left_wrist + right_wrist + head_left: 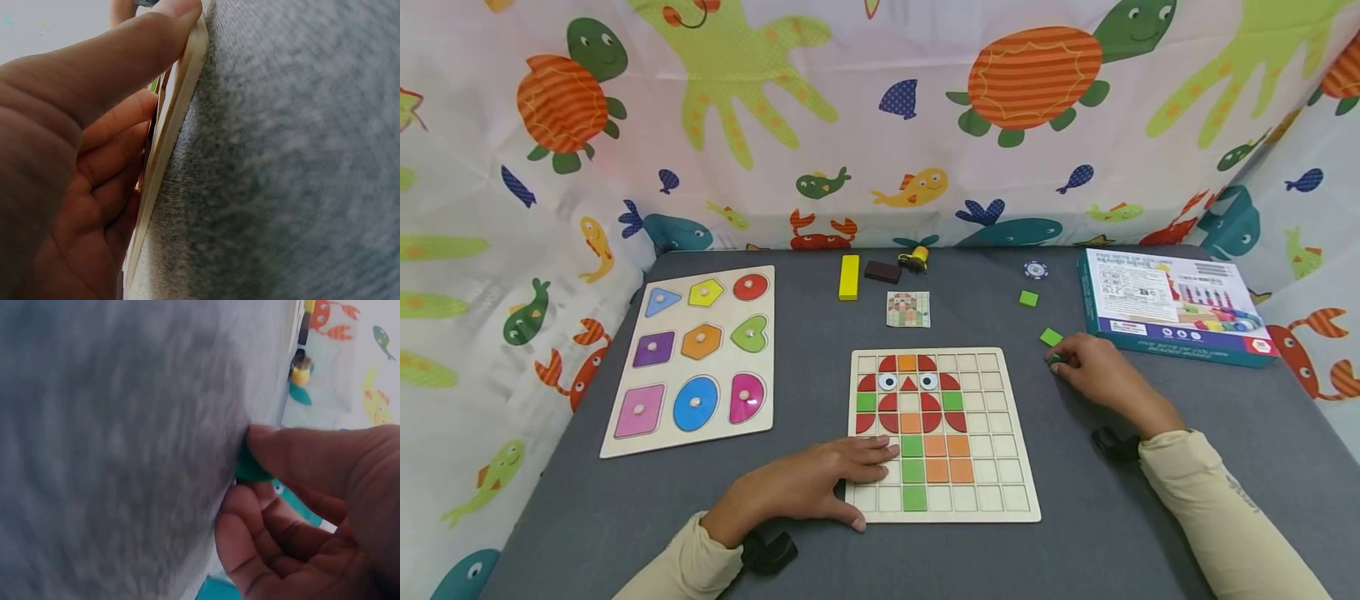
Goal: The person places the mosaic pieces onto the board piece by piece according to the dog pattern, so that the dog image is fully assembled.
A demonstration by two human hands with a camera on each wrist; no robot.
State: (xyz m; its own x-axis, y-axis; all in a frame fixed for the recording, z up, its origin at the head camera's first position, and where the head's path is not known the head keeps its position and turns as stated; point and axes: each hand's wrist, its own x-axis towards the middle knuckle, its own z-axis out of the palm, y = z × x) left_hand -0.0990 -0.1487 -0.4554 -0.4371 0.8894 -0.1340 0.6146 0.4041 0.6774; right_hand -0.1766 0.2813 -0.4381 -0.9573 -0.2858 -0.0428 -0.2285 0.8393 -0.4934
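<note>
A wooden grid board (1000, 454) lies on the table with red, orange and green pieces set in its squares, two of them eyes. On its lower left edge rests my left hand (820, 479), fingers stretched over the squares and the thumb (156, 40) against the rim. To the right of the board, my right hand (1101, 375) pinches a small green tile (253, 467) between thumb and fingers, low at the tabletop. Just beyond those fingers lies another green square tile (1050, 337), and a third green tile (1028, 298) is farther back.
A shape puzzle with knobbed pieces (690, 362) lies at left. Behind the board are a pattern card (908, 309), yellow block (848, 277), dark brown block (882, 272) and toy bee (914, 259). A poker chip (1035, 269) and boxed game (1176, 304) stand back right.
</note>
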